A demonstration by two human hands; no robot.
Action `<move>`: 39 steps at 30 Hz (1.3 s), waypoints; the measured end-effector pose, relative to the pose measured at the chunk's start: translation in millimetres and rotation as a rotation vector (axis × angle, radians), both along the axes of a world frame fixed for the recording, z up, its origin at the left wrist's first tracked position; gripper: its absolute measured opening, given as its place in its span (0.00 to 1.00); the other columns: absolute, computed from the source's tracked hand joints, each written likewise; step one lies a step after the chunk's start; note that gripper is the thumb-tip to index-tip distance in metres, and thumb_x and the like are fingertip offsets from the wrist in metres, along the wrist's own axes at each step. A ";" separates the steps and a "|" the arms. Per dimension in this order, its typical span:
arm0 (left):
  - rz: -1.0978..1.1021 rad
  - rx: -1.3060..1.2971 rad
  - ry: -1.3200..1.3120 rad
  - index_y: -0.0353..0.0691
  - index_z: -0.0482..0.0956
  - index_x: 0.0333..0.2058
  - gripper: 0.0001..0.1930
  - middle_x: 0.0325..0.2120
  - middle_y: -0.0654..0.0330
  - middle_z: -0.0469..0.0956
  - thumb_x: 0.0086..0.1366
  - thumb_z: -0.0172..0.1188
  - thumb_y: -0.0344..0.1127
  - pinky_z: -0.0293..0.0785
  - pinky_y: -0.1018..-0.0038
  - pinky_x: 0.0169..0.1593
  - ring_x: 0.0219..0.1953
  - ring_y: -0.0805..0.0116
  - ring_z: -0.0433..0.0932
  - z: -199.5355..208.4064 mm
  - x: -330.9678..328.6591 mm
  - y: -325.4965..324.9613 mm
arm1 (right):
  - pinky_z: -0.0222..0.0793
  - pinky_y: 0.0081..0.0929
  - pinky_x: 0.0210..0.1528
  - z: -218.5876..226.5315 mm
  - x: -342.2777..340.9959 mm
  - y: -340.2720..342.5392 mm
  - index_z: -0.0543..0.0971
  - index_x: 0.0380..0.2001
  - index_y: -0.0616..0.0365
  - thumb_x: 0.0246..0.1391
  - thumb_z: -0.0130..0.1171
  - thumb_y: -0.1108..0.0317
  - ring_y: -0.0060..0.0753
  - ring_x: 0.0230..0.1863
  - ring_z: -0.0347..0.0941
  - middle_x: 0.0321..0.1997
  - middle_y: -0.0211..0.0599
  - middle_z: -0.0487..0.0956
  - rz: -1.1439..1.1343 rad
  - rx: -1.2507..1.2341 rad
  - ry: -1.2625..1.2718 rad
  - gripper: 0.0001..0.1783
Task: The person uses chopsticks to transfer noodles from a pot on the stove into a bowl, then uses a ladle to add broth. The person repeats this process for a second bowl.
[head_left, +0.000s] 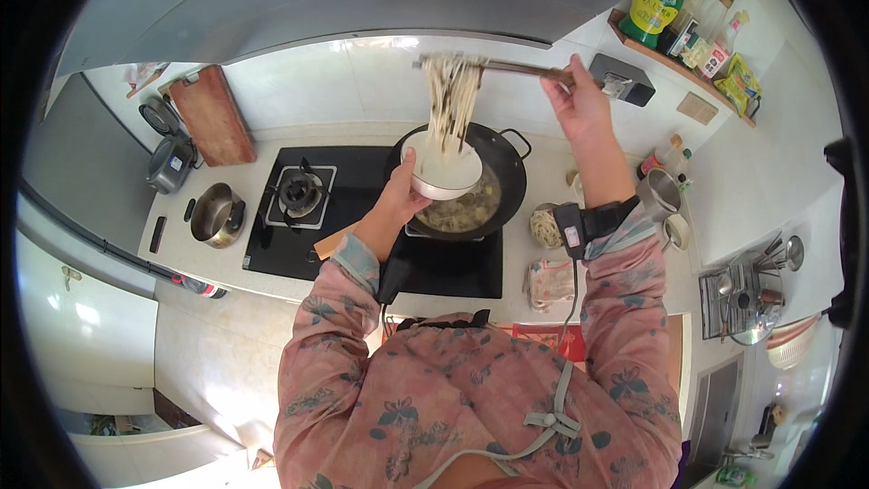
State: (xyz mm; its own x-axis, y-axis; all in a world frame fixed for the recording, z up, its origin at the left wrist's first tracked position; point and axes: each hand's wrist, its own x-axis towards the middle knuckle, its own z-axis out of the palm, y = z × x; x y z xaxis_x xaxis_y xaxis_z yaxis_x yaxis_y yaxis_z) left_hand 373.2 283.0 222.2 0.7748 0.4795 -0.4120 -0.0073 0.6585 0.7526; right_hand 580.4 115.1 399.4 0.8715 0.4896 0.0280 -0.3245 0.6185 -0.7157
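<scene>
My left hand (pixel 398 195) is closed on the rim of a white bowl (pixel 444 183), which it holds tilted above a black wok (pixel 512 183). Raised high at the right, my right hand (pixel 577 104) grips a pair of long chopsticks (pixel 525 69). A bundle of noodles (pixel 450 95) hangs from their far end, and its lower strands reach down into the bowl. Cloudy broth with pale chunks (pixel 457 214) fills the wok beneath. Part of that broth is hidden by the bowl.
A second burner (pixel 300 193) and a steel pot (pixel 215 215) stand to the left. Near the wok's right sit a bowl of noodles (pixel 545 227) and a plastic package (pixel 550 284). The range hood (pixel 362 0) overhangs the stove; a bottle shelf (pixel 674 59) is at upper right.
</scene>
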 end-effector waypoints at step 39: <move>0.052 -0.054 -0.062 0.51 0.65 0.51 0.28 0.45 0.63 0.69 0.58 0.51 0.60 0.66 0.68 0.45 0.44 0.68 0.69 -3.1 -2.8 -12.3 | 0.75 0.24 0.33 -53.5 -33.4 -18.7 0.71 0.34 0.60 0.57 0.52 0.62 0.27 0.30 0.74 0.30 0.36 0.75 0.066 -0.267 -0.484 0.11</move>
